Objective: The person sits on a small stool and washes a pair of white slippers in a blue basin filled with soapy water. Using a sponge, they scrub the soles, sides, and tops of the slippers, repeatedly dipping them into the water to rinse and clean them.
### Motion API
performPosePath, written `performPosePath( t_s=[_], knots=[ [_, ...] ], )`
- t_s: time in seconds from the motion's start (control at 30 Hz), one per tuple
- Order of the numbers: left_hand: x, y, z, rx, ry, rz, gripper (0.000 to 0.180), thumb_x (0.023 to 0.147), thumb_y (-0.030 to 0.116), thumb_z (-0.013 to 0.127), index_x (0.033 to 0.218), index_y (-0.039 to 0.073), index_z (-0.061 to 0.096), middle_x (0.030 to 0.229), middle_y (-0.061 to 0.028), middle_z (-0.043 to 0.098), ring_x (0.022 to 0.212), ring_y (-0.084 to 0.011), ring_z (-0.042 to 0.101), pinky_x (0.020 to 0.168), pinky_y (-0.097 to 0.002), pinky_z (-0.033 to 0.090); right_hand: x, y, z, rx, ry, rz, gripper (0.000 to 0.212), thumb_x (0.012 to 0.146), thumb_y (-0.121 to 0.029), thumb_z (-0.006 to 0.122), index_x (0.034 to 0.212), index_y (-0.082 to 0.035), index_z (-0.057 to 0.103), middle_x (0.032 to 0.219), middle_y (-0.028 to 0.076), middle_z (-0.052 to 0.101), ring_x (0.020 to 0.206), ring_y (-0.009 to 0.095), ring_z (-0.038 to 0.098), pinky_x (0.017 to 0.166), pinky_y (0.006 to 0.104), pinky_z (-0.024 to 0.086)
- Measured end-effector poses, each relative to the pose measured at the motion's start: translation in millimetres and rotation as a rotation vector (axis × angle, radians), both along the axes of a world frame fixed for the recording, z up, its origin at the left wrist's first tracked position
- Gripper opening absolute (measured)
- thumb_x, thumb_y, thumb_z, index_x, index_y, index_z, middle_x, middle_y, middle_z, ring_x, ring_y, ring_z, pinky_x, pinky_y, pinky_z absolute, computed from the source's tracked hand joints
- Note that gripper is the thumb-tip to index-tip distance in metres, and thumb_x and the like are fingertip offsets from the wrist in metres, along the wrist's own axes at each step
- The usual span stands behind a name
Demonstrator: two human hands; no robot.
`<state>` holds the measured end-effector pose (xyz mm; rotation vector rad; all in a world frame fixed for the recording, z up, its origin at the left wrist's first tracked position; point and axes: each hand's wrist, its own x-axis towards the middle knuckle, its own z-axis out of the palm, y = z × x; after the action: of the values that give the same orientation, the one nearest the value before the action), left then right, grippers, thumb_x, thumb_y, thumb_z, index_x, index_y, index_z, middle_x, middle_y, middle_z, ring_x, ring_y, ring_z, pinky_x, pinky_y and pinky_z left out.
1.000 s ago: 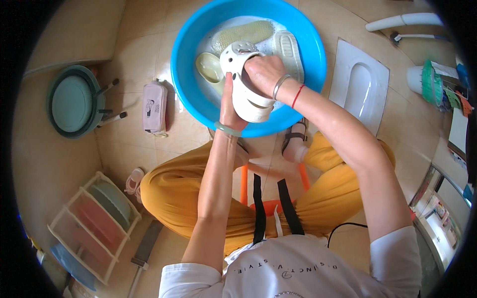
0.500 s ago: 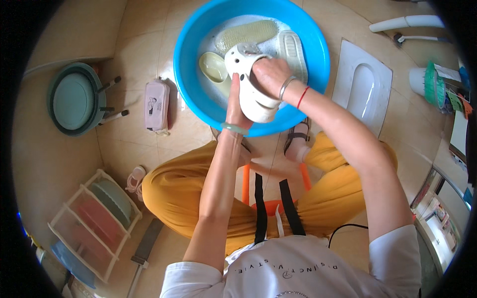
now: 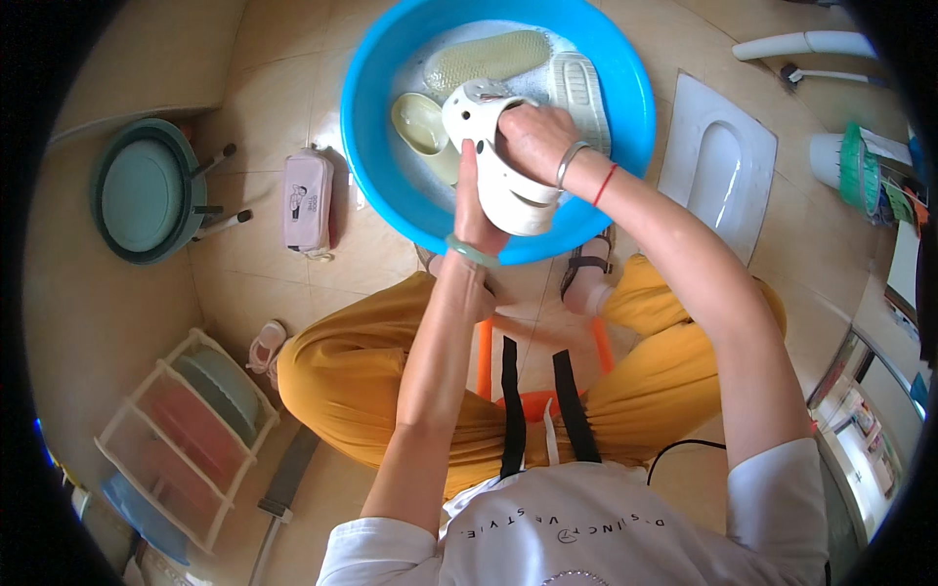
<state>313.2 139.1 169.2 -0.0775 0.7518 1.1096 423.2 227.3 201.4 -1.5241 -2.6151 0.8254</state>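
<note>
A white clog [image 3: 518, 210] with round holes is tilted over the near part of a blue basin [image 3: 625, 59] of sudsy water. My left hand [image 3: 473, 210] grips its side, the thumb lying along the upper. My right hand [image 3: 537, 139] is pushed into the clog's opening with the fingers curled; their tips, and anything they hold, are hidden inside. Around the clog in the basin lie a pale yellow-green shoe with its textured sole up [image 3: 489, 61], a white shoe sole [image 3: 580, 98] at the right, and a pale yellow-green shoe [image 3: 418, 125] at the left.
A squat toilet [image 3: 718, 166] is set in the tiled floor right of the basin. To the left are a pink pouch [image 3: 307, 200] and a folding grey-green basin [image 3: 147, 195]. A rack [image 3: 186, 430] holding several basins stands lower left. Bins and bottles line the right.
The clog and both hands have shifted slightly to the right, the clog's heel rising a little. My right hand stays inside the clog while my left keeps its grip.
</note>
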Motion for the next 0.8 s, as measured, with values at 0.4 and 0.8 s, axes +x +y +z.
performPosePath(
  t_s=[0.4, 0.8],
  knots=[
    [-40.8, -7.5, -36.7, 0.121, -0.013, 0.002, 0.062, 0.106, 0.052, 0.032, 0.144, 0.005, 0.044, 0.135, -0.0157, 0.059, 0.117, -0.03, 0.062, 0.098, -0.0438, 0.053, 25.5, -38.5, 12.3, -0.239, 0.207, 0.076, 0.032, 0.095, -0.021, 0.057, 0.125, -0.011, 0.064, 0.084, 0.022, 0.069, 0.076, 0.039, 0.068, 0.068, 0.0476, 0.054],
    [-52.2, -12.8, -54.4, 0.2, -0.089, 0.083, 0.052, 0.108, 0.044, 0.033, 0.142, 0.008, 0.048, 0.133, -0.0125, 0.06, 0.117, -0.0272, 0.061, 0.102, -0.0402, 0.05, 13.5, -36.0, 13.3, -0.359, 0.231, 0.09, 0.025, 0.093, -0.027, 0.058, 0.092, -0.003, 0.065, 0.08, 0.022, 0.068, 0.08, 0.041, 0.068, 0.076, 0.051, 0.054]
  ],
)
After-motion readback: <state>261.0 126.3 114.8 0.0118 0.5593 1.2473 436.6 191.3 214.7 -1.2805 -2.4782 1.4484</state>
